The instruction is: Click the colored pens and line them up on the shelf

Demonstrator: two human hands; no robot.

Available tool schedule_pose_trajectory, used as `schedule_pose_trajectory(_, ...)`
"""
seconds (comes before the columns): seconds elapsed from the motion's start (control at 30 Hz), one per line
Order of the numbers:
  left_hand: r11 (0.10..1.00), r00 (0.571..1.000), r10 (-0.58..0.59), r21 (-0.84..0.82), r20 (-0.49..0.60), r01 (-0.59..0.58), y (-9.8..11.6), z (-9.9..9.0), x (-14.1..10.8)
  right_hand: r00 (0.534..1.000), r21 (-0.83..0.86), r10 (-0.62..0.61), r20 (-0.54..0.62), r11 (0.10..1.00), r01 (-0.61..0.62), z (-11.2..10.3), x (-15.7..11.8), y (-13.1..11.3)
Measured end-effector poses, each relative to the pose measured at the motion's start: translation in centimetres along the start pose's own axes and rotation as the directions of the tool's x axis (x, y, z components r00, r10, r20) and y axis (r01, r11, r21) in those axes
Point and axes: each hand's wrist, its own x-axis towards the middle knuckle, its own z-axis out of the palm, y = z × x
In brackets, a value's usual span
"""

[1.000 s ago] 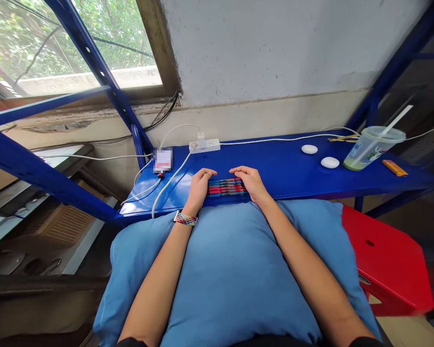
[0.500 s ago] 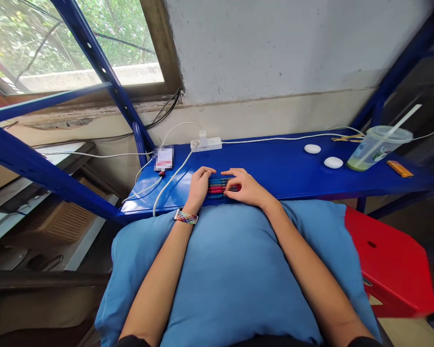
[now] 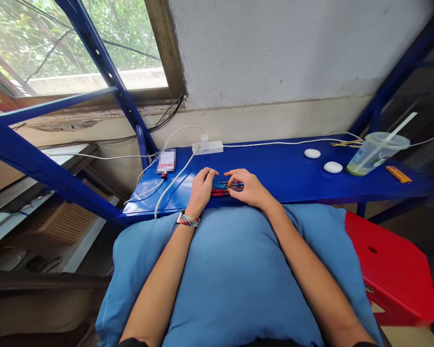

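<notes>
Several pens (image 3: 220, 192) with blue and red barrels lie side by side on the blue shelf table (image 3: 271, 171), between my hands. My left hand (image 3: 202, 189), a multicoloured woven band on its wrist, is curled round their left ends. Opposite it, my right hand (image 3: 250, 189) has thumb and forefinger bent into a ring and closed on the pens; blue barrels show through the gap. My fingers cover both ends of the bundle, so which pens each hand grips is partly hidden. A blue pillow (image 3: 235, 270) lies under my forearms, against the table's front edge.
Behind my left hand are a white power strip (image 3: 212, 146), a white charging cable (image 3: 171, 180) and a blurred device (image 3: 165, 161). Two white oval objects (image 3: 333, 167), a plastic cup with a straw (image 3: 378, 154) and an orange packet (image 3: 398, 174) are at right. A red stool (image 3: 394, 270) stands beside the pillow.
The pens between my hands sit differently: blue barrels are now at the back, red ones at the front. Both hands stay in nearly the same place; the view has tilted slightly.
</notes>
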Motion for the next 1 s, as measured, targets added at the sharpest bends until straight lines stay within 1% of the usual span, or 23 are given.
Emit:
schedule_pose_trajectory(0.07,0.999,0.999,0.046,-0.004,0.029,-0.046,0.6,-0.1,-0.3,0.998,0.002,0.029,-0.058,1.000,-0.029,-0.5,0.3,-0.3)
schedule_pose_trajectory(0.13,0.998,0.996,0.067,-0.023,0.059,-0.066,1.0,-0.2,-0.5,0.994,-0.014,0.075,-0.081,0.997,-0.076,-1.0,0.5,-0.5)
schedule_pose_trajectory(0.23,0.996,0.994,0.084,-0.042,0.067,-0.081,1.1,-0.2,-0.6,0.991,-0.058,0.116,-0.071,0.991,-0.120,-1.6,0.8,-0.8)
schedule_pose_trajectory(0.33,0.995,0.996,0.087,-0.043,0.036,-0.085,1.0,-0.2,-0.4,0.990,-0.091,0.135,-0.035,0.986,-0.138,-2.1,1.7,-0.9)
schedule_pose_trajectory(0.4,0.996,0.996,0.083,-0.042,0.018,-0.082,1.0,-0.3,-0.2,0.987,-0.084,0.160,0.015,0.984,-0.158,-2.7,2.9,-1.1)
schedule_pose_trajectory(0.43,0.996,0.997,0.080,-0.039,0.009,-0.079,0.9,-0.3,-0.1,0.982,-0.077,0.177,0.058,0.982,-0.172,-3.0,3.7,-1.2)
schedule_pose_trajectory(0.53,0.997,0.998,0.065,-0.029,-0.026,-0.066,0.8,-0.4,0.1,0.949,-0.073,0.210,0.235,0.977,-0.198,-4.0,6.1,-1.3)
schedule_pose_trajectory(0.6,0.997,0.997,0.063,-0.033,-0.050,-0.064,0.7,-0.5,0.2,0.934,-0.062,0.206,0.292,0.979,-0.197,-4.4,7.1,-1.2)
schedule_pose_trajectory(0.63,0.997,0.997,0.061,-0.038,-0.057,-0.063,0.6,-0.6,0.2,0.935,-0.044,0.194,0.298,0.981,-0.189,-4.5,7.3,-1.1)
schedule_pose_trajectory(0.67,0.997,0.997,0.057,-0.042,-0.060,-0.060,0.6,-0.6,0.2,0.940,-0.026,0.181,0.289,0.983,-0.181,-4.6,7.3,-0.9)
schedule_pose_trajectory(0.73,0.998,0.997,0.045,-0.046,-0.055,-0.048,0.5,-0.7,0.3,0.957,0.016,0.172,0.234,0.983,-0.181,-4.4,6.7,-0.4)
schedule_pose_trajectory(0.83,0.997,0.998,0.049,-0.052,-0.034,-0.051,0.4,-0.8,0.3,0.968,0.146,0.213,0.131,0.962,-0.231,-4.3,5.5,0.1)
schedule_pose_trajectory(0.9,0.996,0.998,0.059,-0.063,-0.032,-0.061,0.3,-0.9,0.4,0.964,0.283,0.245,0.100,0.922,-0.264,-4.4,5.1,0.1)
schedule_pose_trajectory(1.0,0.994,0.997,0.058,-0.086,-0.047,-0.062,0.4,-1.2,0.7,0.952,0.485,0.295,0.079,0.823,-0.295,-4.9,5.1,0.2)
